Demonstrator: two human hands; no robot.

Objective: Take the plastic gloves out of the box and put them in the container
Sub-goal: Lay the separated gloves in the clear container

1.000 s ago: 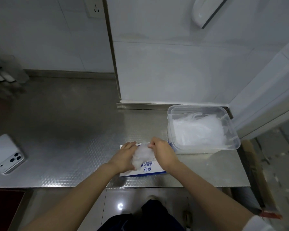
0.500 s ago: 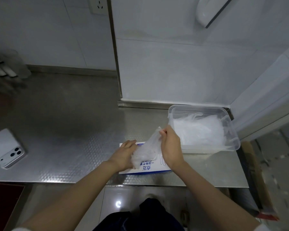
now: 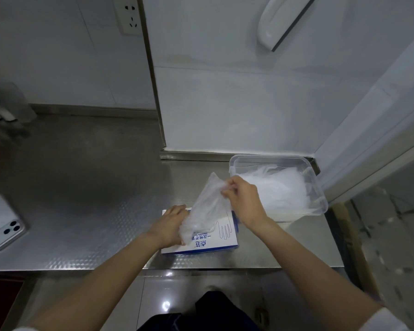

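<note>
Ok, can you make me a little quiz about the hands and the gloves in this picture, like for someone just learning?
1. Fill in: the left hand lies on top of the ____.
2. What does the right hand pinch? A a spoon. B a plastic glove. C a sponge.
3. True or false: the clear container is empty.
Key: 1 box. 2 B. 3 false: a heap of gloves already lies in it.
</note>
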